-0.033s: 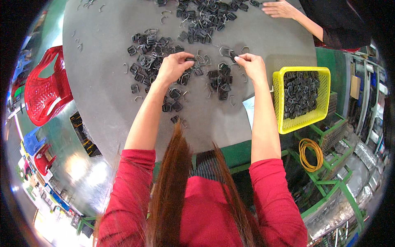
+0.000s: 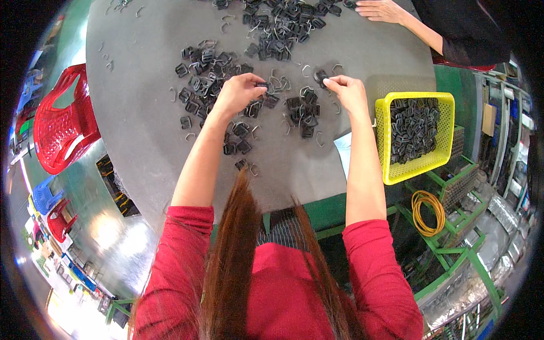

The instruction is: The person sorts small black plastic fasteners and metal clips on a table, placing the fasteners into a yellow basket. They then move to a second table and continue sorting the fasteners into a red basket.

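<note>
My left hand (image 2: 241, 92) is closed in a pinch on a black plastic buckle (image 2: 261, 85), at the right edge of a loose pile of black buckles (image 2: 207, 73). Between finger and thumb of my right hand (image 2: 349, 92) is another black buckle (image 2: 321, 76), held just above the grey table. A bent metal hook (image 2: 306, 71) lies left of that buckle, apart from it. Several more hooks (image 2: 279, 83) are scattered between my hands. Below them sits a smaller cluster of black buckles (image 2: 303, 113).
A yellow basket (image 2: 384, 139) holding many black buckles stands by the table's right edge. Another pile (image 2: 283, 28) lies at the far side. A co-worker's hand (image 2: 381, 10) reaches in at the far right. A white paper (image 2: 343, 150) lies near my right forearm.
The buckle in my right hand has turned, and a hook that was against it now shows apart on its left. The co-worker's hand has shifted slightly left.
</note>
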The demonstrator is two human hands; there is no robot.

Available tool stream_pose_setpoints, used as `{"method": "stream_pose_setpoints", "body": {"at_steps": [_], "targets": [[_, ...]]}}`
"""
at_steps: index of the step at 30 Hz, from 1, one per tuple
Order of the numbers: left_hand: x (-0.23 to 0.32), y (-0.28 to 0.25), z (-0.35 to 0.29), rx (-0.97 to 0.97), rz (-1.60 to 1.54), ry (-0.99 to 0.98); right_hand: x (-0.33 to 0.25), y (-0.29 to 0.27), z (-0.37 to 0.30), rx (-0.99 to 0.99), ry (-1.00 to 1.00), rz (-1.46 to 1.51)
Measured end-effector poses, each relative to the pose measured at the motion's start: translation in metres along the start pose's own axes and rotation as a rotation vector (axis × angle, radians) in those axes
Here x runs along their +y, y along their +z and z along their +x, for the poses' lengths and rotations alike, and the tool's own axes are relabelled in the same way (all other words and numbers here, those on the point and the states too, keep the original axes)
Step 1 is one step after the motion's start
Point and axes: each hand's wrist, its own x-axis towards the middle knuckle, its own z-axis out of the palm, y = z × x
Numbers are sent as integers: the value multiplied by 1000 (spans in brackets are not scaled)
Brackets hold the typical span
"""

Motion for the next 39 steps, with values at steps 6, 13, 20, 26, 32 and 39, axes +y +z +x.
{"method": "stream_pose_setpoints", "body": {"at_steps": [6, 13, 20, 26, 32, 39], "targets": [[-8, -23, 7, 138, 87, 45, 3, -10, -25, -120, 348, 569], [6, -26, -11, 128, 116, -65, 27, -17, -46, -9, 407, 565], [-21, -43, -16, 83, 117, -52, 38, -24, -62, -58, 429, 627], [-14, -44, -31, -146, -119, -71, 19, -21, -73, -248, 133, 1489], [-18, -36, -44, -148, -608, 8, 16, 12, -35, -101, 153, 179], [-29, 5, -18, 145, 14, -102, 1, 46, -42, -23, 88, -177]]}}
